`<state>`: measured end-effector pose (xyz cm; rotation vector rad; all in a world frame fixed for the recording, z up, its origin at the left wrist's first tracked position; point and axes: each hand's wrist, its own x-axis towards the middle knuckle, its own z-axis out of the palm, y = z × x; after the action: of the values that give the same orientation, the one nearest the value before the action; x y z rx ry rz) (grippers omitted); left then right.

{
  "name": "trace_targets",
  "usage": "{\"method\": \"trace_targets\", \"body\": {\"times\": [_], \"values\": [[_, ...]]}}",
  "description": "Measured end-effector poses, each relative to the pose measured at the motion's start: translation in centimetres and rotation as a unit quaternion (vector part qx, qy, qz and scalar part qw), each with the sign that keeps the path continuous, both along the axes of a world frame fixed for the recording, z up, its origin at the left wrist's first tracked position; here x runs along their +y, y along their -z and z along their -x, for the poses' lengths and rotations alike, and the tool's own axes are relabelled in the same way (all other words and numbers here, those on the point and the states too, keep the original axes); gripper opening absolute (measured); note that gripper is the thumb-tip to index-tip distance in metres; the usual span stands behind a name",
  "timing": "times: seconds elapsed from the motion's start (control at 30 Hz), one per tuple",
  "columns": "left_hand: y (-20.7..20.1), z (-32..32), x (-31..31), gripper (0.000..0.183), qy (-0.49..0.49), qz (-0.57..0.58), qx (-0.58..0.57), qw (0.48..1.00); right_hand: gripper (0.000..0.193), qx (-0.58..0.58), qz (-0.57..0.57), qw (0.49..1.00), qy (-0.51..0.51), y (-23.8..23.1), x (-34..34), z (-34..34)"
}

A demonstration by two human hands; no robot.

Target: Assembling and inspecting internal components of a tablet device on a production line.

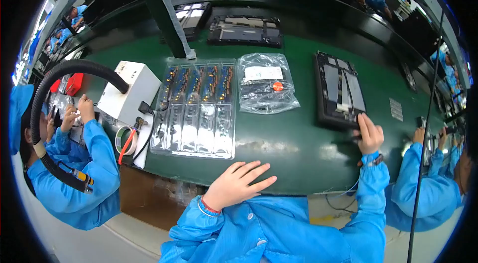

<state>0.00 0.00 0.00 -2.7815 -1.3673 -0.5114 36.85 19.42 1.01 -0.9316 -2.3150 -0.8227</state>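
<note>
From here I see the left arm [194, 220] bent inward; the left hand [236, 187] shows its back, with the fingers [258, 172] spread apart. The right arm [371, 191] reaches farther forward, and the right hand [370, 136] has its fingers bent.

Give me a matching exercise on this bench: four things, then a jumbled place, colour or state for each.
1. Black-framed device
2. Clear bag
3. White box
4. Left hand

A. Joined to a black hose
B. Fingers spread at the table's near edge
C. Next to the right hand
D. Shows an orange sticker

Pairs: 1-C, 2-D, 3-A, 4-B
</note>
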Motion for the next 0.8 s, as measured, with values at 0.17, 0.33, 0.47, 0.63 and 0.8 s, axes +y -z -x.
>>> {"method": "trace_targets", "body": {"times": [0.17,0.33,0.47,0.63,0.8], "values": [[0.7,1.0,-0.7,0.050,0.016,-0.004,-0.128,0.992,0.040,-0.033,0.042,0.998,-0.013,1.3,-11.3,3.2],[1.8,-0.1,-0.3,0.044,0.000,-0.089,-0.202,0.975,0.039,0.028,0.122,0.991,-0.039,0.6,-16.6,9.3],[1.4,-2.9,-0.4,0.040,0.024,-0.108,-0.248,0.962,0.035,0.031,0.158,0.982,-0.095,-0.5,-13.9,8.3],[0.2,-11.7,0.7,0.029,0.056,-0.110,-0.242,0.962,0.030,0.265,0.245,0.927,0.098,1.4,-1.6,2.2],[1.9,-11.3,0.6,0.033,-0.017,-0.133,-0.174,0.976,0.028,0.252,0.381,0.885,0.084,0.4,-2.9,1.9]]}}
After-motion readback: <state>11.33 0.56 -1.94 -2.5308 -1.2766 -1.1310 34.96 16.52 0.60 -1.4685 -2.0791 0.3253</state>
